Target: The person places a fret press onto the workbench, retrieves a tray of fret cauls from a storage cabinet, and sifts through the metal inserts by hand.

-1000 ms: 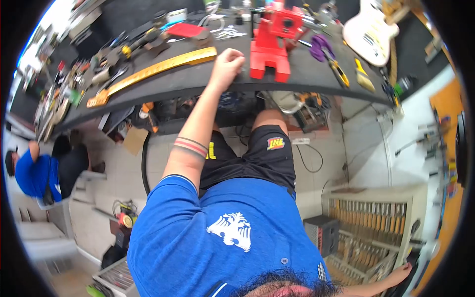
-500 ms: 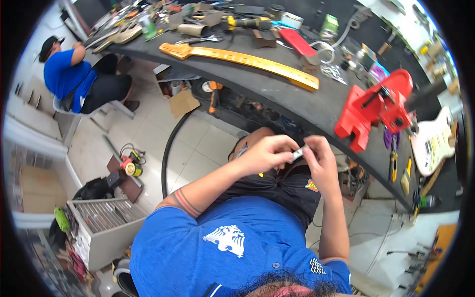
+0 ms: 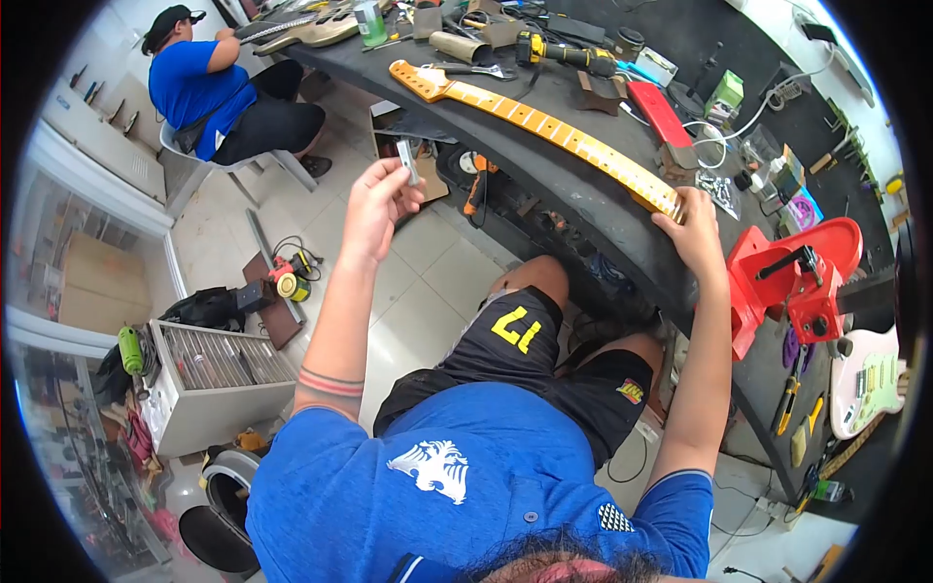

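My left hand (image 3: 382, 207) is raised at the left over the floor, pinching a small light-grey bar-shaped piece (image 3: 407, 163) upright between thumb and fingers; its exact kind is too small to tell. On the dark bench lies a guitar neck (image 3: 544, 124) of yellowish wood with frets showing, its headstock (image 3: 420, 82) toward the far left. My right hand (image 3: 694, 233) grips the neck's near right end, fingers over the edge, covering part of that end.
Right of my right hand, a red vise-like tool (image 3: 792, 282) stands on the bench (image 3: 622, 223). Behind the neck lie a yellow drill (image 3: 564, 53), a wrench (image 3: 486, 71) and a red block (image 3: 661, 115). A pale guitar body (image 3: 865, 382) sits far right. Another person (image 3: 199, 92) sits at left.
My hands have separated. The left moved up and left with the small grey piece; the right moved up to the guitar neck's end and took hold. The view has shifted.
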`<state>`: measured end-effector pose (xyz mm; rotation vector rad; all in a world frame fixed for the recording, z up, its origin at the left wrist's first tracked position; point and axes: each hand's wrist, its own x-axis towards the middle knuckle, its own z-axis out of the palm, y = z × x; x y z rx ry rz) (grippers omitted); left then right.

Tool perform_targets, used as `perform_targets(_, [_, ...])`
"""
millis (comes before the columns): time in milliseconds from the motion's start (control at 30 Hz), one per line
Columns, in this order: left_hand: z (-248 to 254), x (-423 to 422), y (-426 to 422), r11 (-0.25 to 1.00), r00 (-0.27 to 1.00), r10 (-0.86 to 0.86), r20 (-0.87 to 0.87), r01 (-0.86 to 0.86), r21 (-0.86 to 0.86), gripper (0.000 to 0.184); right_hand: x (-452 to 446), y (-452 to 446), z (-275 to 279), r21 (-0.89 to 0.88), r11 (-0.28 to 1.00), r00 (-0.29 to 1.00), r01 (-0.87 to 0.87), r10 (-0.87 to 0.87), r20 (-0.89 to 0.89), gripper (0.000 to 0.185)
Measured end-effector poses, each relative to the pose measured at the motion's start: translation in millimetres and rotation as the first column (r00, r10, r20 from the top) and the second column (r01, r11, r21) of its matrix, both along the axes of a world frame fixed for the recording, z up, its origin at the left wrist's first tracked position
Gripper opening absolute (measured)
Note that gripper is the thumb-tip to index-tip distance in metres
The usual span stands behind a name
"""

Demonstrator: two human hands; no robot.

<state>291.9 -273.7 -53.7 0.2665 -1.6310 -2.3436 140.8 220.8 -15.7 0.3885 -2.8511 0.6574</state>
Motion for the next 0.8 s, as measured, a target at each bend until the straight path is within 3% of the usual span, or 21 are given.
perform_targets(133, [18, -30, -12, 0.984, 0.994, 0.106, -0.029, -0.109, -0.141, 0.022, 78, -20, 46, -0.367, 0.923, 0.975, -0.120, 0.039, -0.219, 0.060])
perform_targets(267, [32, -71, -12, 0.953, 0.985, 0.162, -0.059, -0.172, -0.251, 0.023, 156, -32, 90, -0.427, 0.891, 0.919, -0.155, -0.029, -0.393, 0.074])
perform_targets(367, [39, -93, -7, 0.932, 0.991, 0.126, -0.050, -0.136, -0.335, 0.024, 188, -32, 98, -0.552, 0.774, 0.874, -0.309, 0.002, -0.487, 0.085])
perform_targets(467, [43, -105, -2, 0.909, 0.994, 0.096, -0.049, -0.108, -0.403, 0.024, 205, -34, 103, -0.605, 0.704, 0.860, -0.371, 0.014, -0.511, 0.092])
perform_targets(633, [56, -111, -3, 0.853, 0.999, 0.053, -0.007, -0.049, -0.520, 0.024, 211, -34, 108, -0.516, 0.752, 0.831, -0.411, 0.076, -0.551, 0.092])
perform_targets(800, [62, -115, -14, 0.805, 1.000, 0.000, 0.007, 0.004, -0.594, 0.026, 211, -42, 113, -0.532, 0.735, 0.824, -0.421, 0.063, -0.563, 0.100])
